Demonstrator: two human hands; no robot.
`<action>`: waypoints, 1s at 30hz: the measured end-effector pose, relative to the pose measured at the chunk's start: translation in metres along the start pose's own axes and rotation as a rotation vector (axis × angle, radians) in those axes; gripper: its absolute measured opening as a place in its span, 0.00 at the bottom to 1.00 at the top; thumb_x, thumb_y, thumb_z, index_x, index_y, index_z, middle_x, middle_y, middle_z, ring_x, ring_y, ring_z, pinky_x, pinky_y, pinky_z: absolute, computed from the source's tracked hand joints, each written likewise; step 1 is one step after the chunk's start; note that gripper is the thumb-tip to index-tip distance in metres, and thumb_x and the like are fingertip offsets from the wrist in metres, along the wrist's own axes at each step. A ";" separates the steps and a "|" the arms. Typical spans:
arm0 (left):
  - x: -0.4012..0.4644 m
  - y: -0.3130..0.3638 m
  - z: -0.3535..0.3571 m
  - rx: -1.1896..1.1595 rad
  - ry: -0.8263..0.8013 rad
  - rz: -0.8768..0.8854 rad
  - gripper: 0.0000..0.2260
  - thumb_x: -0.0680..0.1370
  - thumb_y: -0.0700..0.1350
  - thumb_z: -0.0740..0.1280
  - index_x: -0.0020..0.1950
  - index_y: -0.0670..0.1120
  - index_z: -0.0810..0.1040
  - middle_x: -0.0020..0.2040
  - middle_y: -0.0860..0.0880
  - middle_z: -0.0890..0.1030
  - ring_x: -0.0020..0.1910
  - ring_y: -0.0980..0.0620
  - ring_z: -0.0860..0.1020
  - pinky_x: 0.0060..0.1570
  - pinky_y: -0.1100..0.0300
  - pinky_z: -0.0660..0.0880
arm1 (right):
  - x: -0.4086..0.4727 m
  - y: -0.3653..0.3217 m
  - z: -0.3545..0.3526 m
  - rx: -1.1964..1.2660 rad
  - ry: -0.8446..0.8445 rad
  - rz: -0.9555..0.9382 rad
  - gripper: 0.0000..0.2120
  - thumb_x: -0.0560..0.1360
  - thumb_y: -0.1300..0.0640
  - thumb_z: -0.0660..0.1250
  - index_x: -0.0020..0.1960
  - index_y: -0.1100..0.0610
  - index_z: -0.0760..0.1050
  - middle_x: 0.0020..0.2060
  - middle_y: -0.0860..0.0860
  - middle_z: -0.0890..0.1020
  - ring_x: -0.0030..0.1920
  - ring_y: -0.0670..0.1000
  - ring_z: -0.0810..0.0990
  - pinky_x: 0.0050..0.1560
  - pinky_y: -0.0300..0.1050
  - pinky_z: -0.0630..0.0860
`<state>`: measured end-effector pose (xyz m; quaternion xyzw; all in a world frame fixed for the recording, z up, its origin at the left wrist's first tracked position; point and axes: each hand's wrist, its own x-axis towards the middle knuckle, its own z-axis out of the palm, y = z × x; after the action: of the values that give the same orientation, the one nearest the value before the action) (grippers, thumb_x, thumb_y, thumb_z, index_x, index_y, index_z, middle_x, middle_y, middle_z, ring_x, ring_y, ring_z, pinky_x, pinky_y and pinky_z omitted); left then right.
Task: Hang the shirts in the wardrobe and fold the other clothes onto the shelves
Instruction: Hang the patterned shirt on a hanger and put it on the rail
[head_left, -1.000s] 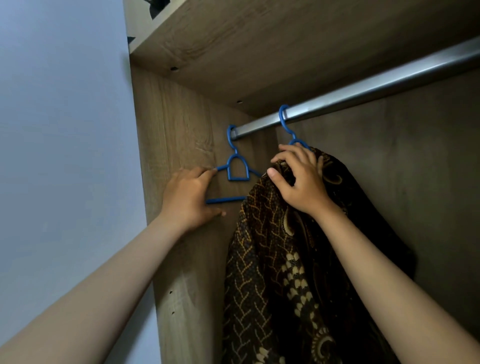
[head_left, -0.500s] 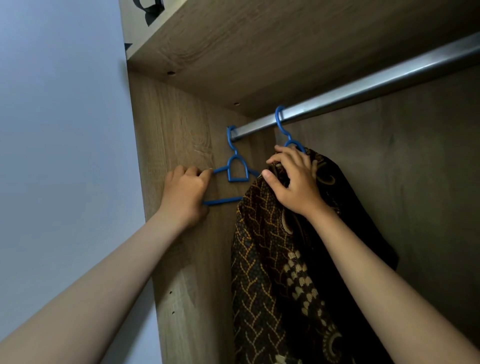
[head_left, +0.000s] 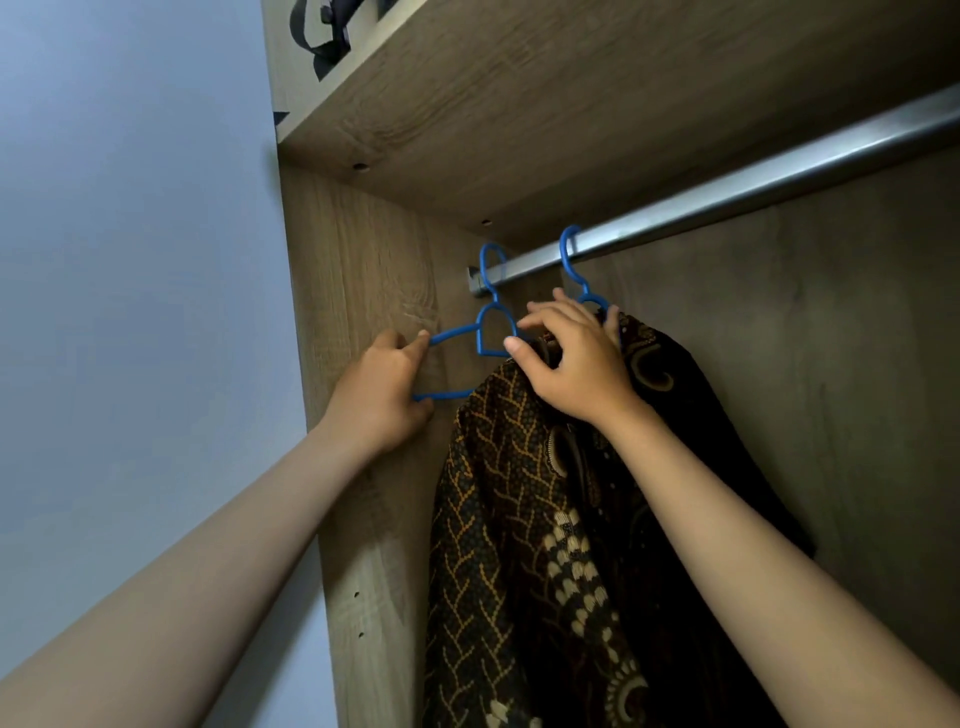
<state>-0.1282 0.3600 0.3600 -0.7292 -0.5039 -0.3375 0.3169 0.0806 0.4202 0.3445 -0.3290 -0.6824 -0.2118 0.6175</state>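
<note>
A dark brown batik shirt (head_left: 524, 519) with orange and cream patterns hangs from a blue hanger (head_left: 574, 262) hooked on the metal rail (head_left: 727, 187). My right hand (head_left: 576, 364) grips the shirt's collar just under that hook. A second, bare blue hanger (head_left: 491, 322) hangs at the rail's left end. My left hand (head_left: 382, 389) holds its left arm, fingers curled round the plastic, close against the wardrobe's side panel (head_left: 358, 291).
The wooden shelf (head_left: 545, 104) sits just above the rail, with a dark strap (head_left: 322, 36) showing on top at the upper left. A pale wall (head_left: 130, 260) lies left of the wardrobe. The rail to the right of the shirt carries nothing.
My left hand has curled its fingers round the bare hanger's left arm. The right hand keeps its grip on the collar. The camera has tilted up slightly.
</note>
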 end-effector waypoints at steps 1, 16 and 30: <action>0.001 -0.001 -0.001 -0.028 0.007 -0.002 0.33 0.73 0.44 0.70 0.75 0.46 0.59 0.61 0.44 0.71 0.57 0.45 0.73 0.53 0.50 0.76 | 0.006 -0.006 0.002 0.016 -0.028 -0.014 0.16 0.76 0.43 0.64 0.57 0.51 0.77 0.62 0.47 0.78 0.70 0.51 0.69 0.72 0.64 0.44; 0.003 -0.005 -0.010 -0.199 0.110 -0.040 0.33 0.69 0.42 0.74 0.72 0.42 0.66 0.57 0.43 0.74 0.55 0.49 0.73 0.48 0.67 0.65 | 0.046 -0.017 0.025 -0.199 -0.479 0.042 0.47 0.67 0.38 0.73 0.77 0.44 0.50 0.73 0.50 0.67 0.71 0.55 0.67 0.69 0.56 0.62; -0.002 -0.005 -0.010 -0.246 0.120 -0.031 0.32 0.67 0.40 0.75 0.70 0.43 0.69 0.57 0.45 0.75 0.56 0.50 0.73 0.51 0.64 0.67 | 0.030 -0.011 0.039 -0.297 -0.475 -0.019 0.55 0.61 0.29 0.70 0.76 0.38 0.40 0.76 0.48 0.61 0.73 0.52 0.65 0.71 0.66 0.46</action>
<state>-0.1350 0.3525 0.3649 -0.7332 -0.4499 -0.4448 0.2493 0.0442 0.4453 0.3698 -0.4498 -0.7725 -0.2325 0.3834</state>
